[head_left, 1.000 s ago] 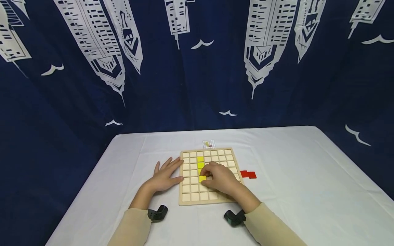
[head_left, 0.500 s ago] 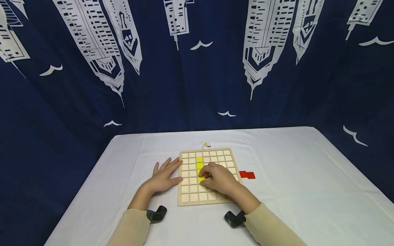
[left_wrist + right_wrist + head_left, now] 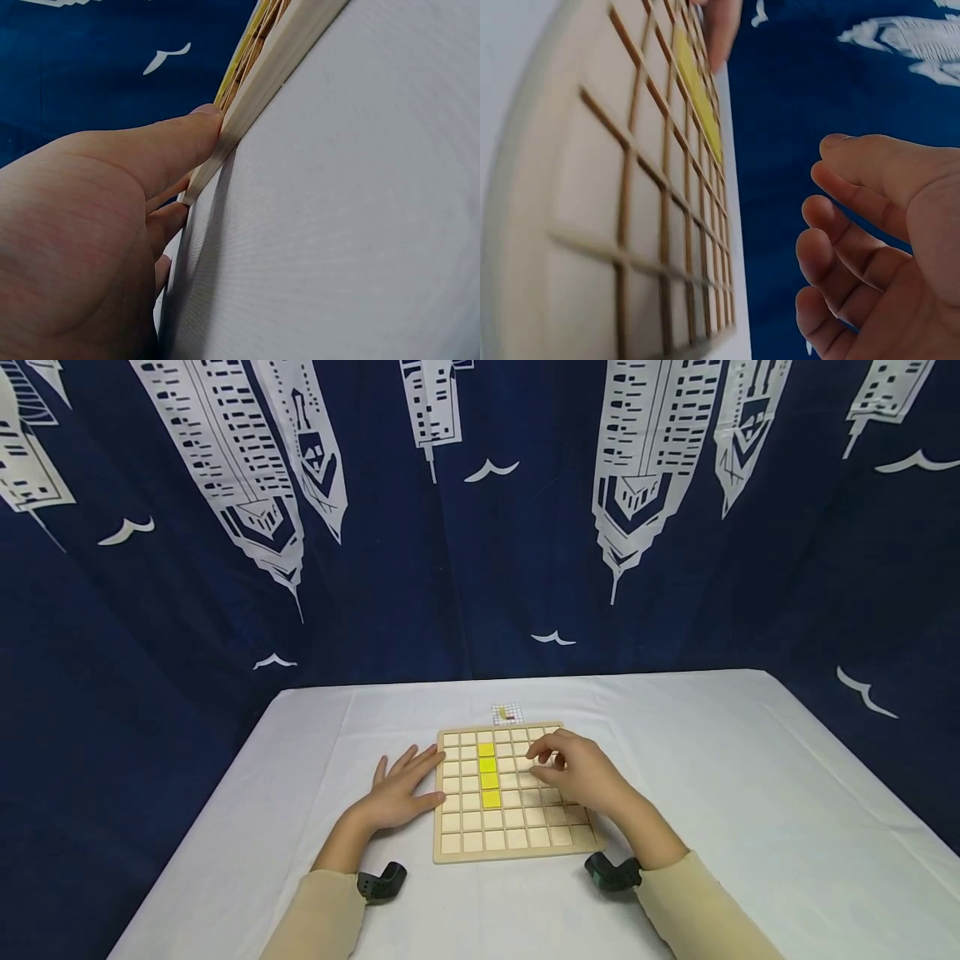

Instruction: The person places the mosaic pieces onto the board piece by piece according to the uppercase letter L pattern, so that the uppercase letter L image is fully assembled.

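Observation:
A wooden grid board lies on the table, with a column of several yellow square tiles set in one line of its cells. My left hand rests at the board's left side, fingers spread; in the left wrist view its thumb touches the board's wooden edge. Over the right part of the board hovers my right hand, fingers loosely bent. The right wrist view shows those fingers apart from the board, nothing between them. The red tiles are hidden behind my right hand and arm.
A small printed grid card with coloured squares lies just beyond the board's far edge. White cloth covers the table. A dark blue curtain with white building prints hangs behind it.
My right hand has left the lowest yellow tile and moved right and up, uncovering the yellow column and covering the red tiles. My left hand has stayed in place.

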Action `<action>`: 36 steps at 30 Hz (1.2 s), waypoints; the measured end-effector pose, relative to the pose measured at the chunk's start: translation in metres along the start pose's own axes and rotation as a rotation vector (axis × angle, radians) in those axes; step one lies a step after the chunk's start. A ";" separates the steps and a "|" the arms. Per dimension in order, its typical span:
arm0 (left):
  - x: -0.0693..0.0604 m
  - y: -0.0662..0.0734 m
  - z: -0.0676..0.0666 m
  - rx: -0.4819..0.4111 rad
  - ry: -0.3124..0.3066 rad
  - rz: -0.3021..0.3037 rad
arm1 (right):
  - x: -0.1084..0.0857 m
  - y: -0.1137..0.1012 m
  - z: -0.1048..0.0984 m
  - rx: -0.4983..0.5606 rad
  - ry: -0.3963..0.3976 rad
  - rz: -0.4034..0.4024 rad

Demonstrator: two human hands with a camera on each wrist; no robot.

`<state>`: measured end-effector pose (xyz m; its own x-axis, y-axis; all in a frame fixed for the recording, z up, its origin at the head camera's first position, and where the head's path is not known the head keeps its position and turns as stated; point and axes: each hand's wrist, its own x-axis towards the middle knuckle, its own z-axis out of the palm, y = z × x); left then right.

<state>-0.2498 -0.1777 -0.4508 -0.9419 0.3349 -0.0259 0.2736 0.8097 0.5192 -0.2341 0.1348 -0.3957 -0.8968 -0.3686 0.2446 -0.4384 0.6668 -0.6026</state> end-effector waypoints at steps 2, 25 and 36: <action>-0.001 -0.001 -0.001 -0.001 -0.003 -0.006 | 0.000 0.006 -0.006 0.002 0.002 0.012; -0.001 -0.001 0.001 -0.004 -0.001 -0.014 | -0.019 0.081 -0.047 0.009 -0.240 0.208; 0.000 0.002 0.000 0.001 -0.003 -0.009 | -0.020 0.091 -0.043 -0.003 -0.224 0.154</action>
<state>-0.2498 -0.1760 -0.4503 -0.9437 0.3291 -0.0331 0.2655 0.8133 0.5177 -0.2586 0.2309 -0.4231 -0.9176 -0.3969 -0.0239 -0.2987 0.7278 -0.6173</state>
